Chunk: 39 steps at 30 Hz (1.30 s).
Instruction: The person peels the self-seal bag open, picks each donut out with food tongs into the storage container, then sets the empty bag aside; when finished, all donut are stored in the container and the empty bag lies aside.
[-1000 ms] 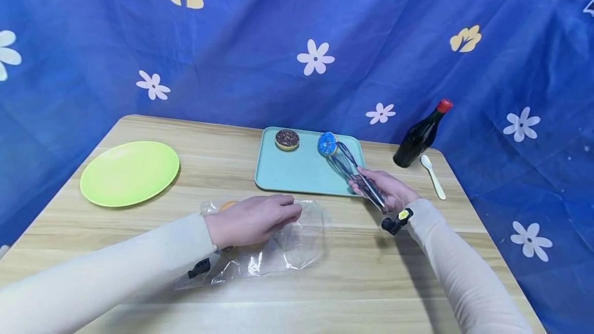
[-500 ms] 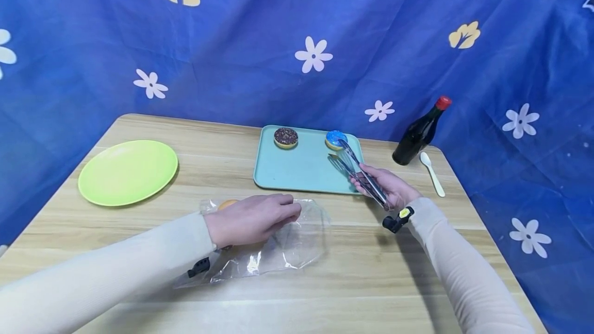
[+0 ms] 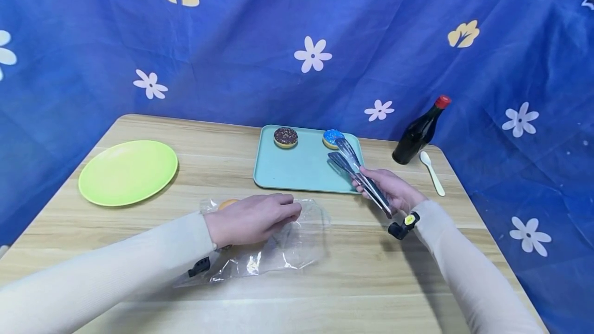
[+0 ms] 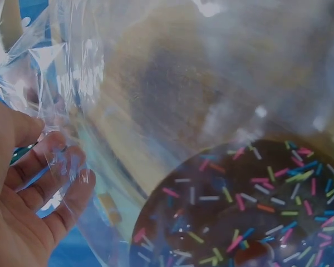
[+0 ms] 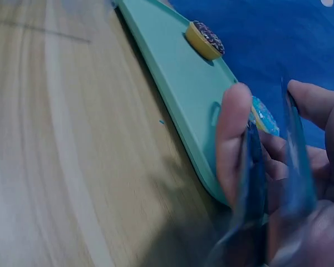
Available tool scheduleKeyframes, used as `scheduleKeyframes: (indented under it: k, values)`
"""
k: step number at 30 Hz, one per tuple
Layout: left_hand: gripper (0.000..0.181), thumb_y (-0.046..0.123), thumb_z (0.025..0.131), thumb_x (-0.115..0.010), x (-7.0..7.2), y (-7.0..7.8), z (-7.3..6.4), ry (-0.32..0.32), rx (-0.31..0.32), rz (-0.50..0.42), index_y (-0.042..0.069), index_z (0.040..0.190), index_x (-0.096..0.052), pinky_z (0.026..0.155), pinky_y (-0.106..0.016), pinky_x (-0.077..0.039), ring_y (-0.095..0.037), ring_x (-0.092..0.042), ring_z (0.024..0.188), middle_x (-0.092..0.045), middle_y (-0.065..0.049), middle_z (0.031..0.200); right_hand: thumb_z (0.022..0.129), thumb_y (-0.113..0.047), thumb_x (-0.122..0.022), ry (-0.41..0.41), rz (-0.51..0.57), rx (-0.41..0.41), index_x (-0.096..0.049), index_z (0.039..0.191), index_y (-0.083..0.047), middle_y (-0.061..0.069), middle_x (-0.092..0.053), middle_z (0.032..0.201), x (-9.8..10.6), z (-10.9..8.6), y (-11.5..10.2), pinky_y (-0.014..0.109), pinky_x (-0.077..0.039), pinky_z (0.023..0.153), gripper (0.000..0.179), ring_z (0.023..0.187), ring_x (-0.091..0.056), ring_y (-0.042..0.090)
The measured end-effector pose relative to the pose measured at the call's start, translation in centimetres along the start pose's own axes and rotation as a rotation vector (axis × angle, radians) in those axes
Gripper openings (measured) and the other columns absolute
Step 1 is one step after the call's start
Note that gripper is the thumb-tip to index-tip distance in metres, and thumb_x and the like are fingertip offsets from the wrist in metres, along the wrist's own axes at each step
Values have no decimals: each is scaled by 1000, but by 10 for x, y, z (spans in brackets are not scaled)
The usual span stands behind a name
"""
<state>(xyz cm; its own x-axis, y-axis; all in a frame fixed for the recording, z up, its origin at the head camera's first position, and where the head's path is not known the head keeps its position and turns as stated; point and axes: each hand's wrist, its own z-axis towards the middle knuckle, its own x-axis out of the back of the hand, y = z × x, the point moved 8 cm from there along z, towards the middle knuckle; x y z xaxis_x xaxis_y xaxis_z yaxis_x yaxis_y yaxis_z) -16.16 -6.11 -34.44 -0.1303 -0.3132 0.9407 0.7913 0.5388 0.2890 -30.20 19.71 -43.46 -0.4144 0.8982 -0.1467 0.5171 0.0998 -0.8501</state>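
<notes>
My left hand (image 3: 255,220) pinches the edge of a clear plastic bag (image 3: 303,244) lying on the table. Inside the bag, a chocolate donut with coloured sprinkles (image 4: 211,217) fills the lower right of the left wrist view. An orange-tan rounded thing (image 3: 227,203) shows partly behind that hand. In my right hand (image 3: 393,189) are metal tongs (image 3: 378,201), their arms apart with nothing between them. The tong tips are close to a blue-iced donut (image 3: 331,137), overlapping its front right edge in the head view; contact cannot be told. A dark-iced donut (image 3: 285,137) sits left of it.
Both uncovered donuts lie on a pale teal tray (image 3: 297,171) at the table's back. A lime-green plate (image 3: 127,173) is at the left. Back right stand a dark bottle (image 3: 415,138) with a red cap and, beside it, a lying pale spoon (image 3: 432,174).
The blue-iced donut, tipped up against the tongs a second ago, now lies flat on the tray. The tongs have turned slightly in my right hand. My left hand has stayed still.
</notes>
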Motion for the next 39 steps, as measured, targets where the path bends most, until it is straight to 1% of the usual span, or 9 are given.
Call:
scheduleKeyframes:
  k: [6, 10, 13, 15, 18, 21, 29, 33, 39]
  values:
    - [14, 19, 107, -58, 0, -1, 0, -1, 12, -9, 19, 94, -56, 65, -22, -46, -6, -45, 72, -50, 8, 83, 108, -24, -59, 12, -261, 116, -54, 140, 0, 1, -76, 110, 5, -21, -6, 23, -62, 81, 40, 92, -73, 9]
    - [14, 21, 108, -57, 1, -3, 0, -9, 39, -16, 18, 94, -56, 63, -21, -45, -6, -44, 71, -49, 8, 83, 102, -22, -70, 46, -555, 207, -61, 140, -1, -2, -74, 111, 12, -39, -10, 22, -56, 90, 45, 100, -70, 10]
    - [14, 20, 108, -57, 1, -4, -1, -12, 54, -37, 19, 94, -56, 64, -21, -45, -6, -45, 71, -49, 9, 84, 97, -26, -77, 42, -744, 218, -68, 136, -7, 1, -74, 114, 16, -53, -8, 22, -51, 89, 45, 99, -65, 9]
    - [13, 19, 108, -57, 4, -5, -1, -4, 55, -51, 19, 94, -57, 66, -21, -47, -5, -46, 72, -51, 9, 84, 94, -25, -79, -11, -809, 222, -70, 132, -9, 7, -75, 117, 13, -61, -4, 22, -52, 85, 42, 97, -65, 8]
    - [11, 16, 107, -59, 6, -8, -1, 3, 54, -75, 20, 96, -58, 68, -21, -50, -4, -49, 75, -53, 9, 87, 93, -23, -81, -102, -878, 248, -73, 127, -11, 10, -76, 118, 5, -71, 3, 22, -51, 81, 37, 94, -64, 6]
    - [12, 13, 105, -61, 9, -10, -1, 8, 41, -90, 20, 96, -58, 68, -20, -52, -3, -51, 77, -55, 9, 89, 93, -22, -80, -154, -914, 303, -74, 125, -11, 9, -77, 119, -6, -77, 9, 21, -54, 85, 35, 98, -66, 3]
    - [14, 9, 103, -61, 14, -10, 3, 23, 8, -126, 19, 95, -58, 66, -20, -49, -5, -49, 76, -54, 6, 88, 94, -22, -79, -145, -977, 479, -74, 126, -9, 8, -78, 119, -44, -79, 14, 24, -57, 92, 34, 106, -71, 8]
    - [13, 9, 103, -61, 15, -10, 4, 26, 6, -135, 19, 95, -60, 67, -20, -49, -5, -50, 77, -55, 6, 87, 94, -23, -79, -160, -1003, 544, -74, 127, -9, 7, -78, 115, -66, -81, 15, 26, -58, 90, 36, 102, -71, 13]
    - [14, 6, 102, -61, 18, -12, 4, 28, 9, -165, 19, 96, -61, 67, -21, -49, -5, -51, 78, -56, 7, 87, 96, -25, -78, -132, -1051, 668, -70, 133, -10, 6, -77, 114, -95, -81, 12, 28, -58, 83, 41, 97, -70, 14]
